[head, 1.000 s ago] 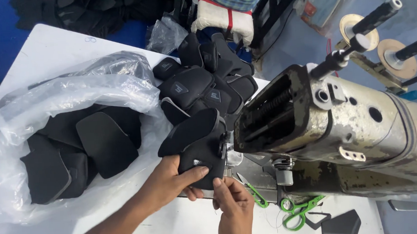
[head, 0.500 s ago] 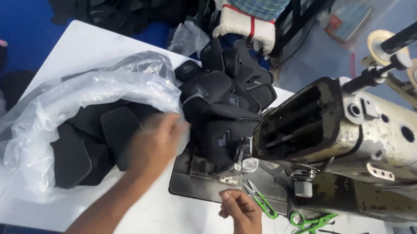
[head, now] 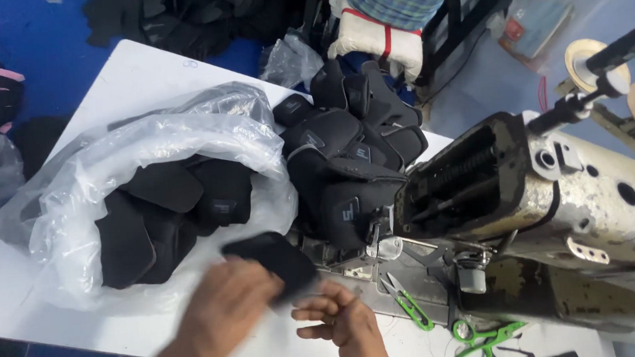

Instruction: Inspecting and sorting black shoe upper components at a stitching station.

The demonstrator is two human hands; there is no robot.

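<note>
Your left hand grips a black fabric piece over the white tabletop; your right hand touches it beside the sewing machine.

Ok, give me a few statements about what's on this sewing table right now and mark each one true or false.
1. The left hand holds a flat black fabric piece. True.
2. The clear plastic bag holds white fabric pieces. False: the pieces inside it are black.
3. Small green-handled snips lie on the table near the sewing machine. True.
4. The right hand grips the green scissors. False: it is by the black piece, and the scissors lie apart on the table.
5. A pile of black pieces sits left of the machine. True.
</note>
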